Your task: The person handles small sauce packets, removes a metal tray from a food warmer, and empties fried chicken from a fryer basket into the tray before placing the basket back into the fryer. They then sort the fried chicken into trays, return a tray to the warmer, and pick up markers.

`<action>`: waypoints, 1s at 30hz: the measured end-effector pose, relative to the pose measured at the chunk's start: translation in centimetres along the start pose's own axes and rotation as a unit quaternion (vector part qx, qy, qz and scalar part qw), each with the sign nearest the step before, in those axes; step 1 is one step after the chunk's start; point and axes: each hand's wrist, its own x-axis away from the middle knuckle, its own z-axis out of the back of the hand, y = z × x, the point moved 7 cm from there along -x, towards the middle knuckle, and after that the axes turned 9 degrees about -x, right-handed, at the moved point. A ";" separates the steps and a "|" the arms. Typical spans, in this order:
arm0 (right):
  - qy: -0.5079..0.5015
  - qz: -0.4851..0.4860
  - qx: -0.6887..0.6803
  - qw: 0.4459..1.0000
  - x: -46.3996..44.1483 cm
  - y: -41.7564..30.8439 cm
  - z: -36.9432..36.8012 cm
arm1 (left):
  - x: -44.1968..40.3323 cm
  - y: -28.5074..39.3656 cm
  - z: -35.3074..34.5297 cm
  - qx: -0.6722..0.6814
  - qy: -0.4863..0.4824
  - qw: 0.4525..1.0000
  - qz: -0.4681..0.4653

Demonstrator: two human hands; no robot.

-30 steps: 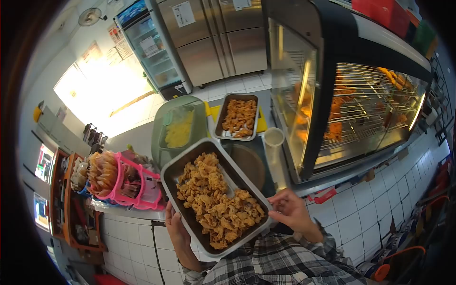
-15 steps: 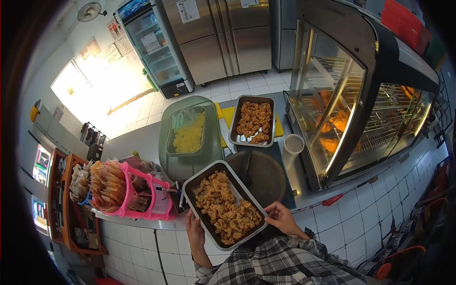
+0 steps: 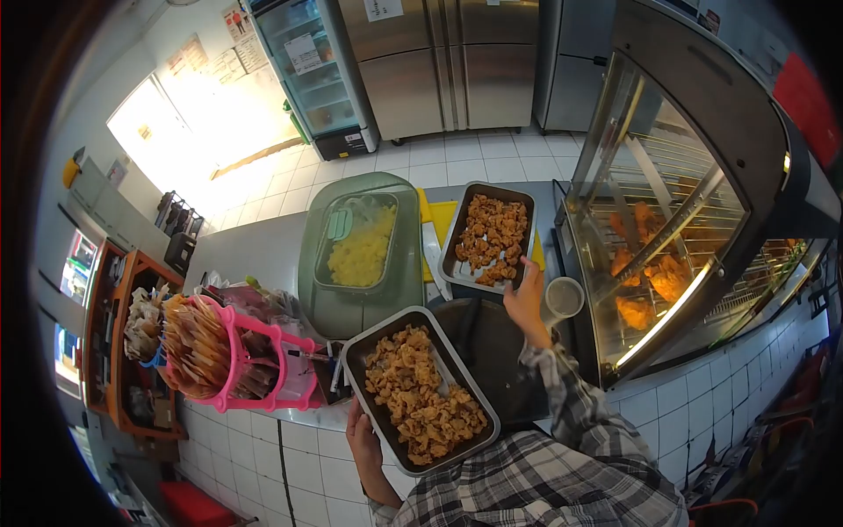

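A metal tray [image 3: 348, 358] of fried, battered pieces [image 3: 430, 400] is tilted close to my body, its far end over the counter. My left hand [image 3: 364, 441] is closed on its left rim. A second metal tray [image 3: 450, 266], with darker fried pieces [image 3: 492, 233], stands further away on the counter. My right hand [image 3: 525, 300] reaches to its near right corner, thumb and fingers around the rim. Between the trays lies a dark round board or pan [image 3: 500, 351] with a black-handled utensil [image 3: 470, 325] on it, partly hidden by the near tray.
A green lidded container [image 3: 338, 307] with yellow food stands left of the far tray. A pink basket [image 3: 233, 351] of packets sits at the left. To the right are a clear cup [image 3: 563, 299] and a glass warming cabinet [image 3: 667, 220] with fried chicken.
My right hand has let go of the near tray's right edge and moved up to the far tray's corner. My left hand still holds the near tray. The view has shifted slightly.
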 end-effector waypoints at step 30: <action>0.085 -0.220 -0.150 0.960 -0.7 4.0 -0.9 | 8.6 -1.0 7.8 -0.103 0.230 0.965 0.078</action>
